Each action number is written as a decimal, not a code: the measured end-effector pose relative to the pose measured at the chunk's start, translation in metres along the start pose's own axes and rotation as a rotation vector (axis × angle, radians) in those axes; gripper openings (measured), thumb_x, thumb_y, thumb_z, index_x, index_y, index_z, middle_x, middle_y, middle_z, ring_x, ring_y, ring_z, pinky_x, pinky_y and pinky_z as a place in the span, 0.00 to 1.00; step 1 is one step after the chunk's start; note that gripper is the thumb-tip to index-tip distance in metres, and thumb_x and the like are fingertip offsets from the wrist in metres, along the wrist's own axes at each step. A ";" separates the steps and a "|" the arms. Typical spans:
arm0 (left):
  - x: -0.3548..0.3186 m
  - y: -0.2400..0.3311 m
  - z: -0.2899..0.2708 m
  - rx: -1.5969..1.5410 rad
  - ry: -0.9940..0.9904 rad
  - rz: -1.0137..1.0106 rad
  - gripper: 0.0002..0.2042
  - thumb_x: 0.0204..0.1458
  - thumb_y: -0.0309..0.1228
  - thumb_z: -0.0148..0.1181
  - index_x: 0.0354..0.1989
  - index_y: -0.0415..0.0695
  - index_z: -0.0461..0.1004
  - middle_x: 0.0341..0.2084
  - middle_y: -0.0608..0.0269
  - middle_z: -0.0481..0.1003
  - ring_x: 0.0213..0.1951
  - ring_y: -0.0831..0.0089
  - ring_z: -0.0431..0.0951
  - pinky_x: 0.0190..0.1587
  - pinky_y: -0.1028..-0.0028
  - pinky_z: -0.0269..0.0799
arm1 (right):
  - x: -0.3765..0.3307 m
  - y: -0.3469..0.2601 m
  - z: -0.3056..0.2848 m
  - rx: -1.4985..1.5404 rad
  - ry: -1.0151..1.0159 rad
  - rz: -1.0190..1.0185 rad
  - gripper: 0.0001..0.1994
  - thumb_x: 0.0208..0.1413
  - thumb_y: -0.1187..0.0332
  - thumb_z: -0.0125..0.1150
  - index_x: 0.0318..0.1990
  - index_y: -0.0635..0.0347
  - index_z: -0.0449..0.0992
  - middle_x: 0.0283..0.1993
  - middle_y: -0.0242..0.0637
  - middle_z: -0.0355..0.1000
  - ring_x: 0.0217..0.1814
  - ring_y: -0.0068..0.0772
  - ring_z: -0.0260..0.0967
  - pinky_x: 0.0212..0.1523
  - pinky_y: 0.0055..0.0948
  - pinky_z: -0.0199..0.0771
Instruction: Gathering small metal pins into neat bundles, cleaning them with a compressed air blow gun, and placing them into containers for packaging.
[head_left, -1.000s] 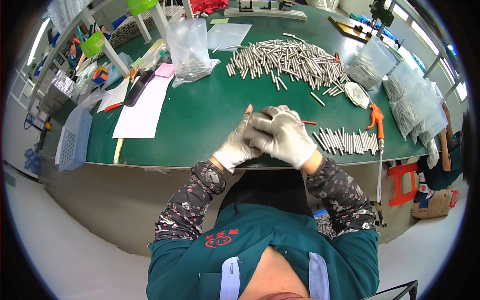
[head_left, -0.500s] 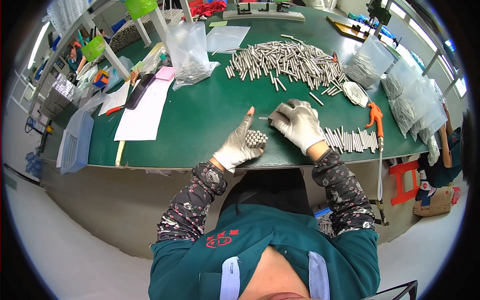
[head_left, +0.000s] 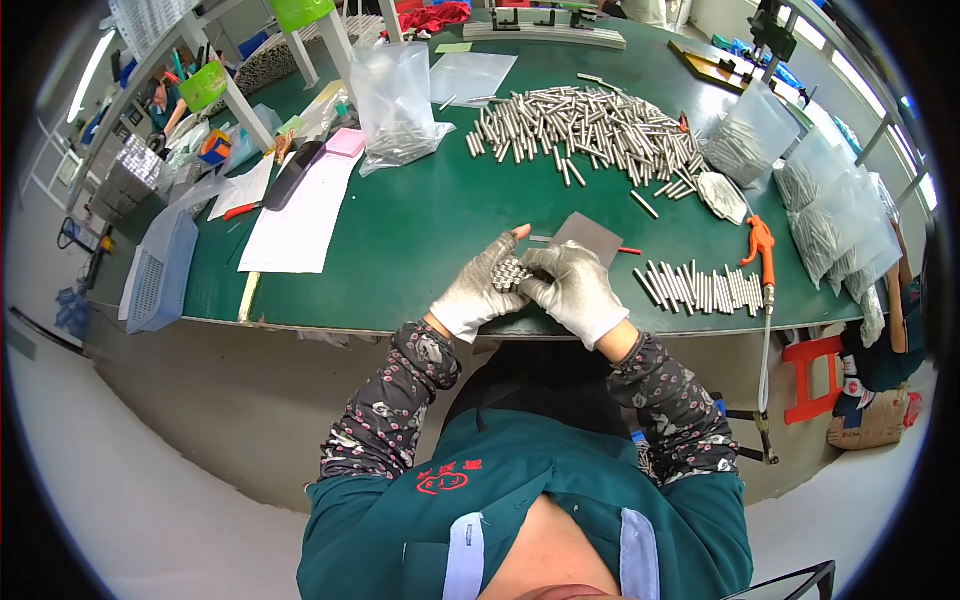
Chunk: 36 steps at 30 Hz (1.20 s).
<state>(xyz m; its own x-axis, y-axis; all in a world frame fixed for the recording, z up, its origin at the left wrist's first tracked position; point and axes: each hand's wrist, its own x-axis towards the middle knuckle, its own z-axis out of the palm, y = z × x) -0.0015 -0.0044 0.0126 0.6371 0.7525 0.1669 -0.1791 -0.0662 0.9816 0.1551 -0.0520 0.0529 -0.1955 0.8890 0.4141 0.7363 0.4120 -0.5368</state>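
Note:
My left hand (head_left: 480, 288), in a pale glove with a bare thumb tip, is closed around a bundle of short metal pins (head_left: 510, 273), whose ends face up. My gloved right hand (head_left: 575, 290) has its fingers pinched together against the bundle's right side. What lies between those fingertips is hidden. Behind the right hand, a dark grey square sheet (head_left: 590, 236) lies on the table, partly covered by the hand. A thin red stick (head_left: 630, 251) pokes out at its right, and a thin metal piece (head_left: 540, 239) shows at its left.
A heap of loose metal pins (head_left: 590, 130) covers the table's far middle. To the right are a row of pins (head_left: 700, 288), an orange air gun (head_left: 760, 250) and bags of pins (head_left: 830, 215). Papers (head_left: 300, 230), a phone-like dark object (head_left: 293, 176) and a blue basket (head_left: 165, 275) are left.
My right hand has let go of the grey sheet and moved left and nearer to the bundle. The sheet now lies flat, with the red stick showing beside it.

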 end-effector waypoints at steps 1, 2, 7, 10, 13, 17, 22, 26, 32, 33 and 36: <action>-0.001 0.001 0.001 -0.023 -0.006 -0.017 0.41 0.36 0.22 0.66 0.62 0.44 0.50 0.35 0.69 0.71 0.35 0.83 0.68 0.40 0.82 0.66 | -0.002 0.002 0.002 0.035 0.014 0.031 0.11 0.41 0.66 0.61 0.33 0.57 0.77 0.27 0.41 0.72 0.33 0.44 0.67 0.38 0.38 0.66; -0.001 0.002 0.001 -0.022 -0.001 -0.015 0.41 0.36 0.22 0.66 0.62 0.44 0.50 0.35 0.69 0.71 0.35 0.83 0.68 0.40 0.82 0.66 | -0.002 0.004 0.004 0.071 0.027 0.063 0.11 0.40 0.67 0.62 0.33 0.59 0.77 0.26 0.42 0.72 0.32 0.44 0.67 0.37 0.36 0.67; -0.003 -0.003 -0.001 0.011 0.070 0.061 0.42 0.34 0.21 0.65 0.62 0.45 0.50 0.35 0.69 0.71 0.35 0.83 0.69 0.39 0.82 0.67 | -0.002 0.000 0.009 0.077 0.031 0.079 0.12 0.41 0.67 0.61 0.35 0.60 0.76 0.29 0.43 0.73 0.34 0.43 0.69 0.39 0.35 0.68; -0.004 -0.006 -0.004 0.004 0.081 0.021 0.42 0.34 0.20 0.64 0.62 0.46 0.50 0.34 0.70 0.71 0.34 0.83 0.68 0.39 0.83 0.66 | -0.003 -0.003 0.009 0.119 0.043 0.097 0.13 0.41 0.68 0.61 0.37 0.61 0.76 0.31 0.44 0.73 0.34 0.42 0.70 0.39 0.34 0.69; -0.005 0.000 0.000 -0.110 0.069 -0.001 0.45 0.34 0.21 0.68 0.63 0.45 0.49 0.35 0.70 0.70 0.38 0.81 0.69 0.44 0.81 0.65 | -0.006 0.001 0.011 0.176 0.030 0.135 0.14 0.42 0.68 0.60 0.39 0.61 0.75 0.32 0.44 0.74 0.35 0.40 0.71 0.39 0.32 0.70; -0.005 -0.003 -0.005 -0.006 0.057 0.002 0.44 0.34 0.21 0.69 0.63 0.45 0.49 0.35 0.70 0.70 0.37 0.81 0.69 0.43 0.81 0.65 | -0.010 0.005 0.011 0.211 0.012 0.156 0.13 0.44 0.71 0.58 0.40 0.62 0.74 0.34 0.44 0.74 0.38 0.39 0.72 0.40 0.30 0.70; -0.006 0.000 -0.003 0.010 0.057 -0.013 0.43 0.35 0.18 0.65 0.62 0.45 0.50 0.35 0.70 0.70 0.37 0.82 0.68 0.42 0.82 0.65 | -0.012 0.003 0.008 0.216 0.043 0.145 0.12 0.45 0.71 0.55 0.39 0.61 0.74 0.34 0.43 0.74 0.37 0.41 0.71 0.40 0.33 0.69; -0.006 0.000 -0.002 0.039 0.067 -0.013 0.42 0.35 0.17 0.63 0.63 0.44 0.49 0.31 0.69 0.70 0.34 0.82 0.69 0.40 0.83 0.65 | -0.011 0.005 -0.002 0.161 0.172 0.098 0.11 0.44 0.72 0.54 0.38 0.59 0.75 0.34 0.42 0.74 0.35 0.43 0.70 0.40 0.35 0.69; -0.003 0.001 0.001 0.014 0.107 -0.033 0.42 0.35 0.15 0.61 0.63 0.42 0.48 0.24 0.67 0.69 0.29 0.82 0.68 0.36 0.83 0.65 | -0.005 0.017 -0.026 -0.379 0.139 0.058 0.23 0.39 0.64 0.61 0.48 0.56 0.70 0.47 0.44 0.67 0.49 0.45 0.64 0.49 0.41 0.61; -0.003 0.000 0.000 0.062 0.113 -0.024 0.42 0.35 0.15 0.61 0.63 0.42 0.47 0.24 0.67 0.69 0.29 0.82 0.68 0.36 0.83 0.65 | -0.006 0.021 -0.024 -0.554 0.131 0.059 0.27 0.37 0.62 0.63 0.50 0.56 0.69 0.52 0.46 0.64 0.53 0.46 0.62 0.52 0.44 0.58; -0.003 0.004 0.002 0.121 0.126 -0.027 0.42 0.35 0.14 0.61 0.63 0.42 0.47 0.24 0.68 0.68 0.28 0.83 0.67 0.36 0.84 0.65 | -0.010 0.027 -0.021 -0.631 0.046 0.090 0.29 0.37 0.60 0.63 0.51 0.54 0.68 0.55 0.49 0.60 0.56 0.48 0.59 0.55 0.46 0.54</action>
<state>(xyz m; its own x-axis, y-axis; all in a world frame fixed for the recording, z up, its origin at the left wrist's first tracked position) -0.0025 -0.0084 0.0160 0.5402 0.8306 0.1351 -0.0666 -0.1178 0.9908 0.1906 -0.0535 0.0494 -0.0976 0.8994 0.4260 0.9911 0.1268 -0.0408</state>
